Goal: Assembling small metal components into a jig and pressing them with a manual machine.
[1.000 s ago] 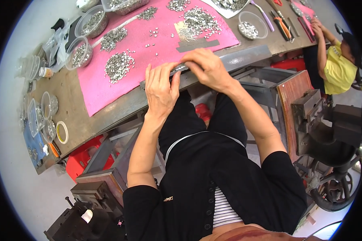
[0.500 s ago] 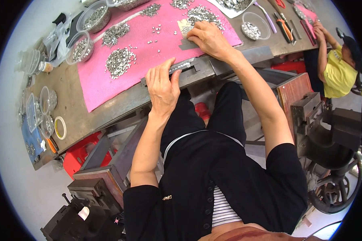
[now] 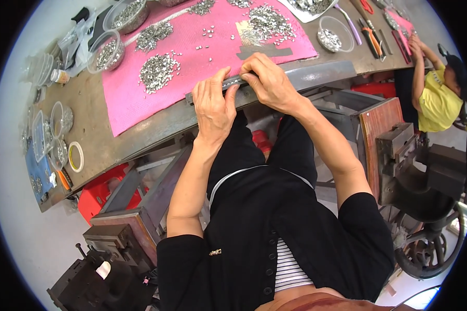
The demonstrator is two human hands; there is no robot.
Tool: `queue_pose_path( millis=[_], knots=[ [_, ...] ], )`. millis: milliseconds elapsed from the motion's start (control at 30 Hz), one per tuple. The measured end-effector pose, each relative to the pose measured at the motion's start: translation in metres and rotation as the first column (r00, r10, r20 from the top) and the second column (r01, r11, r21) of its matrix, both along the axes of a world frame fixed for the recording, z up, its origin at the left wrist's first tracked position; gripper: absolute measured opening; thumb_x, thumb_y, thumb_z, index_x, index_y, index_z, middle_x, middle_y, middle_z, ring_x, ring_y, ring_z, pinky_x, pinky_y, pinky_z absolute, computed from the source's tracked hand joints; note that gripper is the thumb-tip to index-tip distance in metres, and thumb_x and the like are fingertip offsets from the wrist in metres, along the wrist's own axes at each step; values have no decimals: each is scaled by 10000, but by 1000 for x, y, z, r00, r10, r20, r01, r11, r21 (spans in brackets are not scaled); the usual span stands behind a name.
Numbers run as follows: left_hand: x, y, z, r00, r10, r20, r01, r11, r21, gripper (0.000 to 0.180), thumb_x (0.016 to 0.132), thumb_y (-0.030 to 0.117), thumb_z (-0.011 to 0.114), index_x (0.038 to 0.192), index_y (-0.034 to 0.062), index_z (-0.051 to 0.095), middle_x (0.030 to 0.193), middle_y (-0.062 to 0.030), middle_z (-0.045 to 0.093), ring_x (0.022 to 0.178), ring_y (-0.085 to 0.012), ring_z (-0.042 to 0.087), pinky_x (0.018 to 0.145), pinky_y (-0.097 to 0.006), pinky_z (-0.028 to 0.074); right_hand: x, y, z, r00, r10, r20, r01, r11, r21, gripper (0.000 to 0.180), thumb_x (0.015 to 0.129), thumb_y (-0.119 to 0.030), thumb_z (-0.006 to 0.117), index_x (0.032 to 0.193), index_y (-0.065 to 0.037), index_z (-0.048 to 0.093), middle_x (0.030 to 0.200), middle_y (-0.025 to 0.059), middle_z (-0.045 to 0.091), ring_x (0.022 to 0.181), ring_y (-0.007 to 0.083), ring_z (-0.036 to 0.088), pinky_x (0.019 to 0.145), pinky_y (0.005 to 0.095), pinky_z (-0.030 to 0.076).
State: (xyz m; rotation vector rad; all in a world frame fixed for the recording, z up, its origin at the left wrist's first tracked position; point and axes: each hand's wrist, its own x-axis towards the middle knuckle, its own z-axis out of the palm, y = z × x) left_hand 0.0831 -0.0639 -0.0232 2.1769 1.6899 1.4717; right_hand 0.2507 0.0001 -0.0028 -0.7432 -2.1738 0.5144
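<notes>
A narrow dark metal bar [image 3: 233, 82] with small bright pieces along it lies at the table's front edge. My left hand [image 3: 213, 106] grips its left part, thumb on the near side and fingers over the far side. At the bar's right part my right hand [image 3: 271, 85] has its thumb and fingers pinched together; whatever is between them is too small and hidden to make out. Just beyond the right hand lies a flat grey strip [image 3: 275, 53] on the pink mat [image 3: 192, 67]. Small silver metal pieces [image 3: 267, 23] are heaped behind it, by a yellowish patch [image 3: 244, 27].
More silver heaps [image 3: 158, 71] lie on the mat. Plastic tubs [image 3: 107, 52] stand at the left, and a round tub [image 3: 331, 39] at the right near orange-handled pliers [image 3: 369, 39]. A tape roll [image 3: 76, 157] lies far left. A person in yellow [image 3: 438, 106] works at the right.
My right hand has come from the pieces on the mat down and toward me, onto the bar beside my left hand. The left hand keeps its grip on the bar.
</notes>
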Motion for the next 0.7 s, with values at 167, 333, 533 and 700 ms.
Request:
queue_pose_path(
  millis=[167,333,533,700],
  knots=[
    [0,-1,-1,1000,5,2,-5,1000,8,420,857,88,731,1252,42,595,1025,-118,651,944,-305,619,884,-424,446,-2,-2,1,999,-27,21,25,998,57,101,883,0,639,944,7,559,926,145,583,862,339,573,771,414,475],
    [1,-1,-2,1000,3,7,-3,1000,3,427,855,81,731,1256,41,593,1031,-121,649,941,-307,617,883,-425,445,-4,-5,2,993,-66,100,46,980,194,108,873,-25,663,945,-4,585,931,129,591,852,327,582,759,403,468],
    [0,0,-2,1000,4,7,-4,1000,1,430,855,74,729,1260,42,589,1024,-127,645,940,-309,616,879,-426,444,1,-2,7,989,-54,140,14,962,272,113,858,-48,671,964,-21,646,940,99,622,868,291,606,762,377,464],
    [-1,3,1,1000,-13,13,13,1000,7,434,851,70,730,1260,38,590,1015,-130,644,939,-317,616,879,-427,445,13,6,11,999,-36,0,36,999,-32,160,851,-57,715,1005,-35,675,906,103,649,863,299,640,772,389,490]
  ],
)
